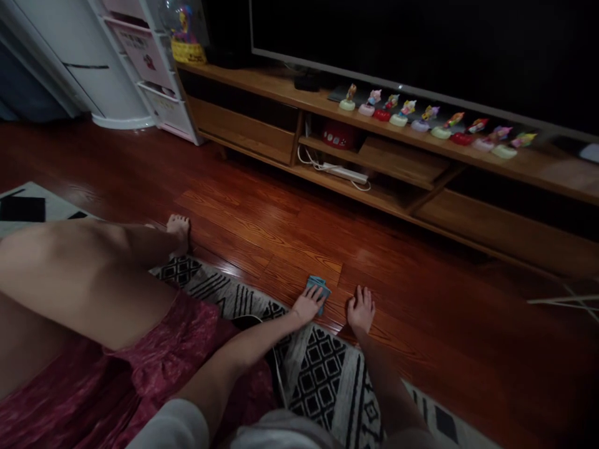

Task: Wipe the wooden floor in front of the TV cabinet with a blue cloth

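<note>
A small folded blue cloth (318, 285) lies on the wooden floor, just past the edge of the patterned rug. My left hand (309, 304) rests on top of it with fingers stretched out and lying flat. To the right of the cloth, my right hand (362, 308) is planted palm down on the bare floor. Its fingers are slightly spread and nothing shows in them. A gap of floor separates the two hands. The underside of each hand is hidden.
A black-and-white rug (322, 358) lies beneath my arms. A bent bare leg (84, 268) and crimson fabric (187, 343) take up the left. Ahead stands a wooden TV cabinet (253, 134) with several small figurines (400, 112), a power strip (345, 173) and cables. Thin pale rods (561, 300) are at right.
</note>
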Available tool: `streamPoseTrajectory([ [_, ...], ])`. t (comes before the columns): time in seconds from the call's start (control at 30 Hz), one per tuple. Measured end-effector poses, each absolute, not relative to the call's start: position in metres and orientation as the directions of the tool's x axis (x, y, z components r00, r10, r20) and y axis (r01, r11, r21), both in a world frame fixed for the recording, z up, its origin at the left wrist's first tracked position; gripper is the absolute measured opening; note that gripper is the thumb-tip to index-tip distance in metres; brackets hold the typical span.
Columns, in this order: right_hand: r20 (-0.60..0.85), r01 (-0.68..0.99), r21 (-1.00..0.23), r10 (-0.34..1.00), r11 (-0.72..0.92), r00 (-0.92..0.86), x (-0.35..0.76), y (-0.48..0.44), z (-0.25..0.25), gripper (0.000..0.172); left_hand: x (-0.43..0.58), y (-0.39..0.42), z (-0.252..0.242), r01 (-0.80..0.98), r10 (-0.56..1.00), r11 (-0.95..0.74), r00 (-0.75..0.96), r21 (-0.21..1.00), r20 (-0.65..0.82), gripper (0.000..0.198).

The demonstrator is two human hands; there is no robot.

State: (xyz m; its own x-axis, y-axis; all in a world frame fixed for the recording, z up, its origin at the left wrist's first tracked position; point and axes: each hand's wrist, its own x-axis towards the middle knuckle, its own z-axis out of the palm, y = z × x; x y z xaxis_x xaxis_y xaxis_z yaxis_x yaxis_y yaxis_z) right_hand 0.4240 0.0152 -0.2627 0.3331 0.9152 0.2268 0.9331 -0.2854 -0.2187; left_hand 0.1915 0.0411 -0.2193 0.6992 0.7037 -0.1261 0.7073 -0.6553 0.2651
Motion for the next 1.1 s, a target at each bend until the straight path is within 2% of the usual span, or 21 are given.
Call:
streamPoseTrajectory([
  [0.1,0.224,0.934,-0.213,0.917,-0.285,0.331,0.425,0.015,-0.263,0.063,0.16,0.073,-0.205,0.8,0.795,-0.538,0.586,0.266,-0.153,0.055],
  [0.2,0.227,0.936,-0.215,0.918,-0.278,0.325,0.425,0.014,-0.262,0.063,0.094,0.12,-0.184,0.961,0.941,-0.203,0.245,0.187,-0.235,0.059],
  [0.3,0.227,0.936,-0.216,0.918,-0.278,0.325,0.424,0.015,-0.261,0.063,0.032,0.151,-0.171,0.991,0.96,0.112,-0.091,0.066,-0.264,0.06],
  [0.37,0.229,0.935,-0.216,0.917,-0.28,0.328,0.422,0.015,-0.259,0.063,0.014,0.158,-0.168,0.975,0.946,0.221,-0.213,0.005,-0.246,0.059],
  [0.4,0.232,0.935,-0.217,0.916,-0.281,0.329,0.422,0.016,-0.259,0.063,0.015,0.157,-0.169,0.973,0.944,0.231,-0.226,-0.01,-0.238,0.059],
  [0.47,0.235,0.934,-0.219,0.914,-0.283,0.332,0.422,0.016,-0.259,0.063,0.038,0.146,-0.174,0.989,0.962,0.146,-0.14,0.008,-0.233,0.06],
  [0.57,0.233,0.933,-0.218,0.913,-0.287,0.335,0.423,0.017,-0.261,0.063,0.107,0.102,-0.188,0.976,0.948,-0.178,0.205,0.13,-0.245,0.063],
  [0.67,0.232,0.932,-0.222,0.913,-0.285,0.335,0.424,0.017,-0.263,0.063,0.177,0.036,-0.207,0.796,0.776,-0.55,0.599,0.253,-0.2,0.055],
  [0.77,0.229,0.931,-0.224,0.913,-0.287,0.337,0.424,0.017,-0.263,0.064,0.216,-0.014,-0.218,0.604,0.592,-0.728,0.792,0.324,-0.147,0.046],
  [0.83,0.226,0.931,-0.223,0.913,-0.29,0.339,0.424,0.017,-0.262,0.064,0.216,-0.017,-0.214,0.61,0.595,-0.711,0.787,0.35,-0.164,0.043],
  [0.9,0.225,0.929,-0.227,0.912,-0.293,0.343,0.424,0.018,-0.262,0.065,0.198,0.006,-0.204,0.705,0.682,-0.622,0.702,0.34,-0.207,0.043],
  [1.0,0.234,0.925,-0.239,0.906,-0.297,0.352,0.424,0.019,-0.263,0.065,0.146,0.064,-0.183,0.878,0.851,-0.414,0.467,0.242,-0.239,0.053],
  [1.1,0.249,0.924,-0.239,0.901,-0.298,0.354,0.425,0.02,-0.266,0.066,0.085,0.111,-0.166,0.987,0.958,-0.12,0.143,0.105,-0.249,0.061],
])
